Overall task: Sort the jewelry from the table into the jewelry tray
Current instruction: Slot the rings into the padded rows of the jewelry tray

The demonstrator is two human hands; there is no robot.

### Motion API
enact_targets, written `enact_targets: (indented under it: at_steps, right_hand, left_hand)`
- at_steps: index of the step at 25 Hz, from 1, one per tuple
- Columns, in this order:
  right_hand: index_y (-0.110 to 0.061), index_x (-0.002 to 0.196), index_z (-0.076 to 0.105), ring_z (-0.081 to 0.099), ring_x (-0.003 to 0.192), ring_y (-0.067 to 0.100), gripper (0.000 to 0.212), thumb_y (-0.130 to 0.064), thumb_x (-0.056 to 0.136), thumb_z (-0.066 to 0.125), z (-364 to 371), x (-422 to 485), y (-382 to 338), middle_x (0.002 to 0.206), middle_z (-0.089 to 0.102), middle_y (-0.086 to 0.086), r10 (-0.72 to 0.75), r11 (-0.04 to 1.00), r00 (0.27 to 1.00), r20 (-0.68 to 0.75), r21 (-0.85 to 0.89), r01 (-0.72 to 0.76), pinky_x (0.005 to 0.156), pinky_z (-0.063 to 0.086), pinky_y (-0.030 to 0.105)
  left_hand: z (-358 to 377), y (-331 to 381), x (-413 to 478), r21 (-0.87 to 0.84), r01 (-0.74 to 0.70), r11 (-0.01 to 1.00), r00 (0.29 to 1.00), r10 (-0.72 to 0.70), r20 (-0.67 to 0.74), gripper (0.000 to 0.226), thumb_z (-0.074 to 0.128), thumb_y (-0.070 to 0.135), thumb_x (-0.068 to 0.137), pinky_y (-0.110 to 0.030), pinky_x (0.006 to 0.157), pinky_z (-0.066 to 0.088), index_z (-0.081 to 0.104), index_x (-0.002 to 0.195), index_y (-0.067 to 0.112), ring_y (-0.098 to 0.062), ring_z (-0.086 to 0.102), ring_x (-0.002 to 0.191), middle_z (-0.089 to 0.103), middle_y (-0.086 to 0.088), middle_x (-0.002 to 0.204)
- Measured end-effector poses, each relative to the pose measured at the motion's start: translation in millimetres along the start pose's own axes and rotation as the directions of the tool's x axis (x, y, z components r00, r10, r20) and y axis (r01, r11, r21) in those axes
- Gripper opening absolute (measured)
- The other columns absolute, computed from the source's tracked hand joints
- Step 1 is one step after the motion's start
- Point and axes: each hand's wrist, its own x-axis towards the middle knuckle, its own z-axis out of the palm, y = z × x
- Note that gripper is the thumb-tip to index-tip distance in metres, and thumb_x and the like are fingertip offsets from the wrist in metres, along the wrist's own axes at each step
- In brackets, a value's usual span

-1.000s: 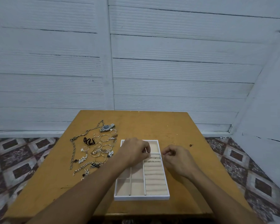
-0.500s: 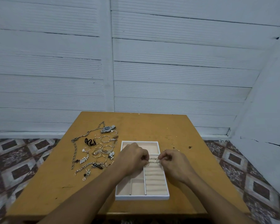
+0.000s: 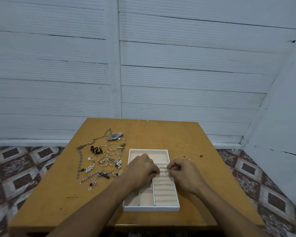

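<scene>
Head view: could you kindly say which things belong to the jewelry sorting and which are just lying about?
Job: jewelry tray, jewelry pile, watch, small hoops right of tray, thin ring pinched between left hand and right hand.
Lying about: table, tiled floor, white wall.

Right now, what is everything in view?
table: one, ochre, centre
jewelry tray: one, white, beige lining, near middle of table
watch: one, silver, far left of tray
long chain: one, silver, table's left
black cord: one, black, in loose pile
hoops and pearl pieces: many, gold, silver, white, left of tray
small pieces: few, gold, right of tray
thin hoop: one, silvery, over ring rolls
wall: white boards, behind
floor tiles: many, maroon-grey, around table
left hand: over tray, grip unclear
right hand: pinches thin hoop
</scene>
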Motion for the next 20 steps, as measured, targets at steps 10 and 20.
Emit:
enact_targets:
  at_steps: [10,20]
  right_hand:
    - [-0.022,0.079,0.069,0.063,0.076,0.013,0.016,-0.008,0.082,0.063,3.3,1.2,-1.7,0.078,0.069,-0.003,0.007,1.000,1.000,0.013,-0.010,-0.007,0.067,0.048,0.022]
    - [-0.026,0.077,0.066,0.060,0.071,0.008,0.020,-0.007,0.082,0.062,7.7,1.6,-4.5,0.079,0.069,-0.002,-0.015,0.999,1.000,0.020,-0.047,0.016,0.059,0.044,0.014]
  left_hand:
    - [10.5,11.0,-19.4,0.137,-0.038,0.990,0.995,0.051,-0.091,0.020,0.057,0.027,0.076,-0.031,0.065,0.045,0.074,0.085,0.029,-0.017,0.055,0.084,0.062,0.009,0.085]
    - [2.3,17.3,-29.1,0.275,-0.004,0.961,0.999,-0.009,0.049,0.044,0.060,0.024,0.076,-0.041,0.086,0.041,0.061,0.120,0.025,-0.025,0.051,0.111,0.058,-0.003,0.121]
